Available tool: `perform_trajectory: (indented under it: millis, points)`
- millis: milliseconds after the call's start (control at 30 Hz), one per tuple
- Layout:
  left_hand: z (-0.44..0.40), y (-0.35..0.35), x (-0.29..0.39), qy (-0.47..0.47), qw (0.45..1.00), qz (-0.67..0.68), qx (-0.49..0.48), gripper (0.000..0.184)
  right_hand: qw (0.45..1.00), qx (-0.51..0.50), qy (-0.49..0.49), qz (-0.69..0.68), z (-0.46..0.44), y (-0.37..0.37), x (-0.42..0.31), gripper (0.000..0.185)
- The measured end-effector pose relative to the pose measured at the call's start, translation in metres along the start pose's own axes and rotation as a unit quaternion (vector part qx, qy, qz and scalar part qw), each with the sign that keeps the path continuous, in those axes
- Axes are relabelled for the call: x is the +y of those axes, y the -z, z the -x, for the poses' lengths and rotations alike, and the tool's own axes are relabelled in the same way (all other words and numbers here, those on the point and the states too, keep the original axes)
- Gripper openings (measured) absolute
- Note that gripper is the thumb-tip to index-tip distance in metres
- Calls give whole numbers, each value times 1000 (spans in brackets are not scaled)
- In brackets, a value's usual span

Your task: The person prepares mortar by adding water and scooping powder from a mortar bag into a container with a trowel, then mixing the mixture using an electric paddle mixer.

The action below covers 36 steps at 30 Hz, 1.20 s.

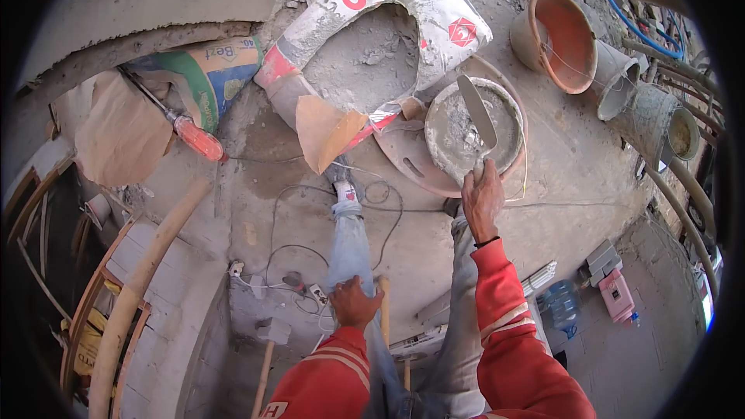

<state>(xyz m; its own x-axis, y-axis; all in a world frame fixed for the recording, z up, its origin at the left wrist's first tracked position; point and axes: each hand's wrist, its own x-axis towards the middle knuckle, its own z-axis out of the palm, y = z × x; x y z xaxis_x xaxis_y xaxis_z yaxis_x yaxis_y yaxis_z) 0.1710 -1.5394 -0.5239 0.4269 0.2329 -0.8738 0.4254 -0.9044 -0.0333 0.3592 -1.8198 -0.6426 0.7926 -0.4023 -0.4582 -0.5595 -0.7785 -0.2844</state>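
Note:
My right hand is closed round the handle of a trowel, whose long blade lies over a round bucket of grey wet mix. The bucket stands on a reddish round tray. My left hand rests on my left knee with its fingers bent; whether anything is under them is hidden. Ahead of my left foot lies a torn-open mortar bag with grey powder inside and a brown paper flap at its near edge.
Several buckets, one of them orange, lie at the right. A red-handled tool and a green-blue bag are at the left. Thin cables cross the floor; below stand a water bottle and a pink box.

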Motion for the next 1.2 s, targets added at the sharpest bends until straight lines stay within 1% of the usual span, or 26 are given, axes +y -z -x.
perform_trajectory:
  millis: [33, 67, 100, 167, 233, 300, 333, 400, 467, 600, 700, 800, 833, 933, 1033, 1133, 1200]
  points:
    - [-1, 2, 0, 9, 1000, 6, -21, 61, 999, -21, 28, 13, -10, -8, -24, 39]
    - [0, 3, -2, 9, 1000, 2, -21, 62, 997, -40, 55, 28, -22, -19, -44, 39]
    - [1, 3, -3, 7, 1000, -1, -20, 64, 993, -98, 66, 29, -41, -36, -59, 41]
    - [0, 0, -7, 1, 1000, -7, -20, 65, 985, -118, 125, 7, -83, -82, -90, 44]
    - [1, -1, -16, -11, 1000, 12, -10, 61, 989, -99, 112, -1, -127, -133, -122, 37]
    - [-2, 0, -20, -24, 999, 22, 8, 55, 991, -55, 125, -9, -157, -176, -144, 37]
    - [0, 2, -21, -30, 999, 22, 20, 51, 990, -57, 133, -4, -175, -209, -141, 38]
    - [-8, 3, -29, -40, 998, 38, 34, 47, 990, -51, 117, 60, -177, -241, -156, 33]
    - [-4, 2, -33, -47, 996, 77, 24, 45, 987, -94, 128, 35, -170, -262, -156, 35]
    - [-6, 11, -35, -59, 996, 60, 40, 42, 973, -146, 177, 28, -168, -274, -158, 37]
    - [-6, 12, -37, -62, 994, 75, 52, 43, 955, -262, 140, -13, -168, -255, -169, 34]
    - [-5, 14, -38, -57, 995, 72, 29, 45, 925, -268, 265, -36, -165, -272, -153, 33]
    - [-5, 12, -38, -58, 995, 70, 37, 44, 920, -290, 261, -32, -166, -275, -152, 35]
    - [-4, 8, -36, -63, 995, 60, 52, 43, 896, -321, 302, -48, -166, -274, -145, 38]
    - [-3, 9, -31, -65, 995, 55, 61, 42, 880, -371, 284, -90, -168, -268, -143, 41]
    - [-3, 3, -31, -61, 995, 59, 58, 43, 877, -365, 298, -95, -168, -260, -145, 43]
    - [-1, -2, -32, -56, 996, 60, 44, 46, 871, -388, 286, -94, -170, -251, -148, 44]
